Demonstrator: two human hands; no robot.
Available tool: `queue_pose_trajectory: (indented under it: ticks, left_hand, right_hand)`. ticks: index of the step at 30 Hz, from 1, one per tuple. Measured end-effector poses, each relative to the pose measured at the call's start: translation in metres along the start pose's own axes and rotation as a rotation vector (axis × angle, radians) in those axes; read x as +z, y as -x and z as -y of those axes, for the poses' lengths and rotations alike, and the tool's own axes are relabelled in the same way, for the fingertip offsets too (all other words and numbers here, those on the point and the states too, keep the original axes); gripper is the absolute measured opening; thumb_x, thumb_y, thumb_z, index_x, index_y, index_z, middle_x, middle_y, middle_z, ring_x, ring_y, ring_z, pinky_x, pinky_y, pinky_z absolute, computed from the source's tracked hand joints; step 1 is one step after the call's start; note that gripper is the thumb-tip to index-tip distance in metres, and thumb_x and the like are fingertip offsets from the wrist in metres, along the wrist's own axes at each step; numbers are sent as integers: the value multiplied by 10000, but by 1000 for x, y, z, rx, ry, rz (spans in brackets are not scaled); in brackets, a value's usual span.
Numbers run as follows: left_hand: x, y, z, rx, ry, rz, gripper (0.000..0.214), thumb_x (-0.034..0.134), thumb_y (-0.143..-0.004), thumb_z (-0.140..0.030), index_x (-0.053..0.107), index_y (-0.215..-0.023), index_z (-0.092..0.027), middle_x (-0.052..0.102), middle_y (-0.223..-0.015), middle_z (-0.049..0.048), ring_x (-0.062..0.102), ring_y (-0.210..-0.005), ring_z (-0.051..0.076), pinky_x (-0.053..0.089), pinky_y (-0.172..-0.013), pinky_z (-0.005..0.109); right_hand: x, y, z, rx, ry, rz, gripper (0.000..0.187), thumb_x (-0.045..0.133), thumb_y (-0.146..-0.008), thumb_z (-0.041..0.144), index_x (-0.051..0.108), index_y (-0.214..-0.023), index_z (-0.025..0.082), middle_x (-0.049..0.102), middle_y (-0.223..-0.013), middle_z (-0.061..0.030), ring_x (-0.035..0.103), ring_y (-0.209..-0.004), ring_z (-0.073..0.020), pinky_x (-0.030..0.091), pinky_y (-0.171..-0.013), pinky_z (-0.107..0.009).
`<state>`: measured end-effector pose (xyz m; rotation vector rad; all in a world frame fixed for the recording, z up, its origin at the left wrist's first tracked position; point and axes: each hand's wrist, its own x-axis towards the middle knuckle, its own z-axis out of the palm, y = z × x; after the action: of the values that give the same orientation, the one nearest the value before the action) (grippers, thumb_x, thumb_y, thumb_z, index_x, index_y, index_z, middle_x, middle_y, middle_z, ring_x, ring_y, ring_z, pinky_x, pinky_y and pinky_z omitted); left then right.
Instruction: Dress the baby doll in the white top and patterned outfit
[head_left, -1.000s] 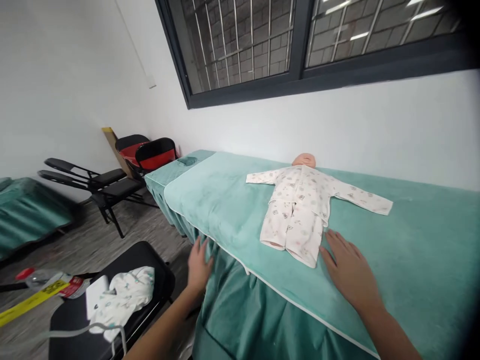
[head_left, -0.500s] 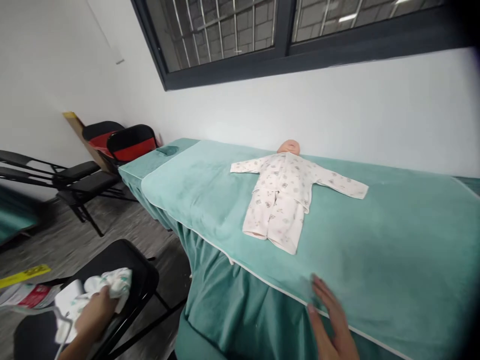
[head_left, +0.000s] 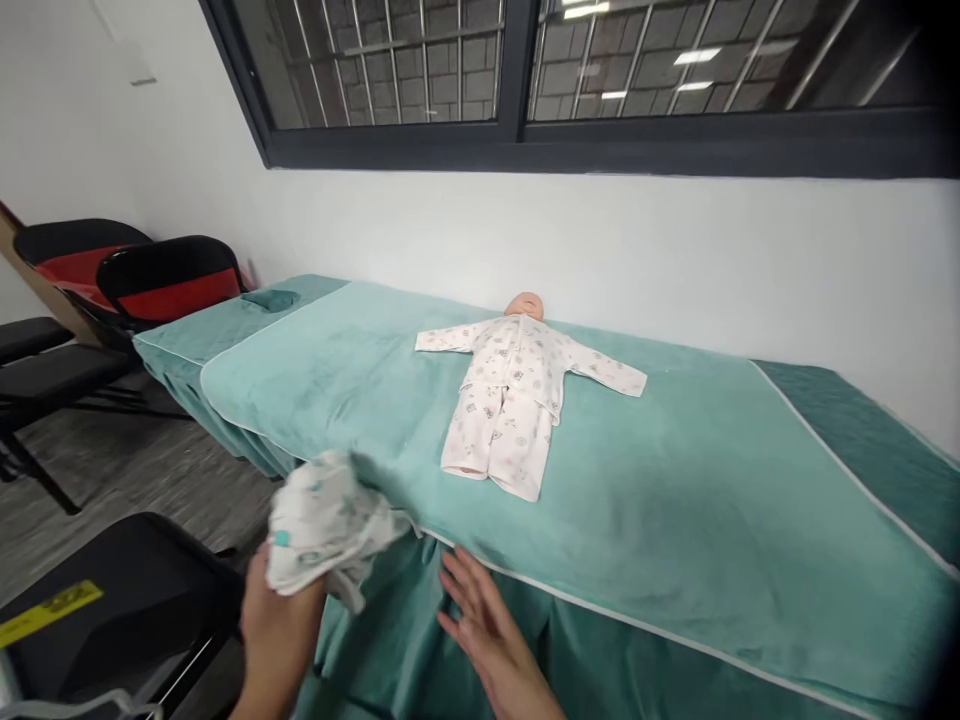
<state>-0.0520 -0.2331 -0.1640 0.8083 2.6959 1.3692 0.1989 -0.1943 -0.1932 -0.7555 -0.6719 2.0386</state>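
My left hand [head_left: 281, 615] grips a crumpled white diaper [head_left: 330, 525] with green prints, held up over the near edge of the bed. To its right, my right hand [head_left: 484, 620] is open with fingers spread, holding nothing, in front of the bed's white-piped edge. Beyond both hands a baby doll [head_left: 525, 304] lies on its back near the wall, its head showing. It wears a white printed long-sleeved top [head_left: 517, 350] and matching trousers [head_left: 499, 435]. The sleeves are stretched out sideways.
A green velvet cover [head_left: 675, 500] lies over the long bed. A black folding chair [head_left: 127, 580] stands at the lower left, a yellow label [head_left: 49, 612] in front of it. Further black and red chairs [head_left: 172, 280] stand by the left wall. A barred window [head_left: 517, 70] is above.
My left hand has lifted the diaper off the black chair and carried it right to the bed's edge. My right hand appears further left. The view has turned right.
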Motion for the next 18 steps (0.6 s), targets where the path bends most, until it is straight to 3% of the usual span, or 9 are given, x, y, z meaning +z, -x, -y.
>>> queue_pose_trajectory:
  ticks: [3,6,8,10,13,15,18]
  left_hand:
    - [18,32,-58,40,333,325,563,701,-636,-459,637,-1122,-182,736,-1060,72,684,-989,295,569,-857,362]
    - [27,47,-93,127,437,640,550,690,-689,-428,644,-1171,-166,744,-1108,92,700,-1009,298,578,-881,369]
    - [31,53,-100,234,367,704,528,676,-721,-406,651,-1196,-177,727,-1174,102,678,-1095,312,550,-965,399]
    - [32,62,-92,290,320,674,535,649,-765,-401,633,-1258,-195,689,-1264,108,615,-1224,320,491,-1059,432]
    - [27,84,-58,227,355,699,618,630,-820,-425,537,-1397,-224,622,-1374,115,560,-1302,304,467,-1088,433]
    - [19,100,-28,212,404,796,602,613,-855,-449,518,-1417,-253,616,-1377,122,611,-1235,277,524,-1014,378]
    - [0,116,27,223,418,807,399,477,-938,-473,641,-1260,-302,712,-1166,116,697,-966,221,567,-856,314]
  right_hand:
    - [31,-27,16,-56,-89,112,812,848,-678,515,511,-1407,392,380,-1588,-24,376,-1452,-259,326,-1157,-475]
    - [50,-45,35,-88,-175,230,863,850,-697,440,452,-1456,342,506,-1503,-57,491,-1371,-262,361,-1144,-456]
    - [59,-50,44,-103,-187,232,893,858,-688,366,433,-1469,282,614,-1387,-93,577,-1280,-283,404,-1111,-465]
    - [63,-49,48,-101,-174,169,920,868,-662,302,426,-1466,240,669,-1304,-108,629,-1208,-295,450,-1067,-464]
    - [60,-41,46,-75,-116,24,997,899,-581,242,422,-1456,219,714,-1215,-107,689,-1087,-295,524,-971,-437]
    - [50,-36,43,-36,-83,-60,1035,905,-558,242,408,-1466,232,735,-1161,-100,717,-1003,-296,563,-894,-433]
    - [24,-35,35,58,-92,-163,949,884,-592,306,464,-1442,246,745,-1135,-95,722,-993,-315,584,-868,-453]
